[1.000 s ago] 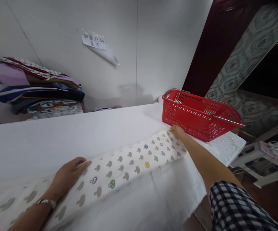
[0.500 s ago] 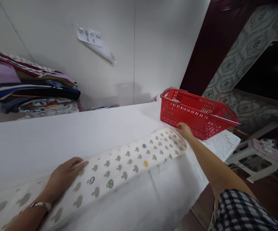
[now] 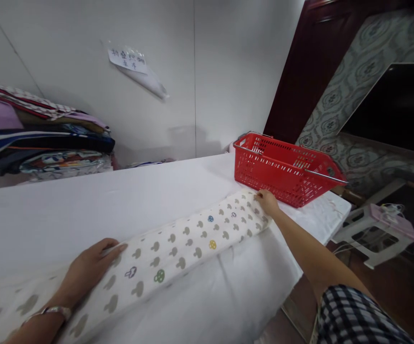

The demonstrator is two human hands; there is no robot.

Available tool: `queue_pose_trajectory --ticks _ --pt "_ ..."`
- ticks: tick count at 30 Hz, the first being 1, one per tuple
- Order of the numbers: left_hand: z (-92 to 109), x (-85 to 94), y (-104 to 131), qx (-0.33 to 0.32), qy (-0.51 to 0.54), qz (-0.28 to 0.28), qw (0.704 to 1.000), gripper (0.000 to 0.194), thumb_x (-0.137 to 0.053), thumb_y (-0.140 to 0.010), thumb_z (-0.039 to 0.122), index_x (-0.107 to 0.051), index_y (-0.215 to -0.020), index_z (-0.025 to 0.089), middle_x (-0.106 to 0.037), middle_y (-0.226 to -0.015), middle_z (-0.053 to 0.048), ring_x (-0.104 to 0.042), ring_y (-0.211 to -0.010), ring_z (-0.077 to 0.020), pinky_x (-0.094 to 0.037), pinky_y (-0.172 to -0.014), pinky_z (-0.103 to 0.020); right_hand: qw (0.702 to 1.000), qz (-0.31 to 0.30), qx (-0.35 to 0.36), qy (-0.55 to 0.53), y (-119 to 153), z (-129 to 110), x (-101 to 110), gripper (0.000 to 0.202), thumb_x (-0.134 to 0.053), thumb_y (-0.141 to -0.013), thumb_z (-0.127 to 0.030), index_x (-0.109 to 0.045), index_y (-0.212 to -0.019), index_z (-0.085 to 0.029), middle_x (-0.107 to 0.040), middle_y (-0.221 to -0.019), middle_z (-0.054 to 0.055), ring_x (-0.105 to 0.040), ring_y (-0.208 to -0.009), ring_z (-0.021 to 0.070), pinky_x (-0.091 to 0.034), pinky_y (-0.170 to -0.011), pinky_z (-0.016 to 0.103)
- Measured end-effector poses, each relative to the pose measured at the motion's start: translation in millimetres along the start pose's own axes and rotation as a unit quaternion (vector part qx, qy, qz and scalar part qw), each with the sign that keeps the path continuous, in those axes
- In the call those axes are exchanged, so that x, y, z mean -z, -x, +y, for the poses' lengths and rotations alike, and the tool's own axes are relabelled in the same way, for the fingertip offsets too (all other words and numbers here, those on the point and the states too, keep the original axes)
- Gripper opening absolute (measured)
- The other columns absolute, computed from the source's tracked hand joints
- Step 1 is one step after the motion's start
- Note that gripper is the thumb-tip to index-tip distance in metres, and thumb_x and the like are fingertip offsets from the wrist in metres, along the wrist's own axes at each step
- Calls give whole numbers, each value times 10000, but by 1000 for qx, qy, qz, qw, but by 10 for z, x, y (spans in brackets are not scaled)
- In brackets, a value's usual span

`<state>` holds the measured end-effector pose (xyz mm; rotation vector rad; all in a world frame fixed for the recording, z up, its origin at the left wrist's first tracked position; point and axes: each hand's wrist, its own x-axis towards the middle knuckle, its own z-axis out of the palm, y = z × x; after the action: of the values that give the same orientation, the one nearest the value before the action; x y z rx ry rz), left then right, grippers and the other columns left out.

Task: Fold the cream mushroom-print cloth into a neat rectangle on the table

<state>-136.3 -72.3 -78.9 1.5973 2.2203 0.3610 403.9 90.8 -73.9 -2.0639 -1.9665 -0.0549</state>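
A long folded strip of white cloth (image 3: 185,248) with grey mushroom prints and a few blue, yellow, green and purple ones runs from the lower left toward the basket. My left hand (image 3: 94,265), with a silver bangle at the wrist, lies on its near part, fingers stretched out and thumb apart. At the strip's far right end, my right hand (image 3: 267,201) pinches the cloth's edge, and the fingertips are partly hidden. Just behind that hand stands a red plastic basket (image 3: 264,172) with metal handles.
The white-covered table (image 3: 157,191) ends at the right, where a pale stool (image 3: 379,229) stands lower down. A pile of folded fabrics (image 3: 56,138) sits at the back left by the wall. A paper note (image 3: 128,61) hangs on that wall.
My right hand has come from beside the basket's base onto the cloth's end and now grips it. My left hand stays on the cloth. The view has shifted slightly.
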Motion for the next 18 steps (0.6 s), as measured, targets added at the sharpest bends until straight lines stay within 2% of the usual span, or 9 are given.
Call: queue_pose_trajectory --ticks 4,10,14,18 --pt "11 -3 6 -1 -2 3 1000 399 -367 -789 627 -592 -887 312 -688 -839 81 -634 -816 -196 -438 -713 -249 999 16 -32 4 -53 28 -20 193 -489 -879 -283 -639 -889 -162 -647 -1001 83 -556 -978 179 -382 -796 233" --pt "51 4 41 -1 14 -2 1000 391 -377 -782 621 -589 -868 304 -687 -795 88 -637 -774 -181 -444 -680 -231 998 -7 -53 19 -44 -3 -111 193 -466 -877 -235 -617 -979 -170 -681 -898 72 -611 -841 179 -401 -717 240" --pt "49 7 43 5 24 7 1000 353 -409 -768 621 -587 -847 326 -684 -760 109 -640 -766 -191 -455 -692 -245 999 -12 -20 33 -38 -68 -120 304 -464 -878 -236 -568 -1151 -154 -677 -1004 106 -619 -915 202 -418 -768 255" --pt "17 -4 18 -8 28 21 999 338 -434 -753 624 -595 -818 334 -687 -770 111 -642 -777 -205 -454 -686 -255 998 -13 29 53 -75 -148 -110 280 -473 -895 -298 -609 -1094 -154 -661 -1060 121 -595 -1005 216 -414 -842 274"
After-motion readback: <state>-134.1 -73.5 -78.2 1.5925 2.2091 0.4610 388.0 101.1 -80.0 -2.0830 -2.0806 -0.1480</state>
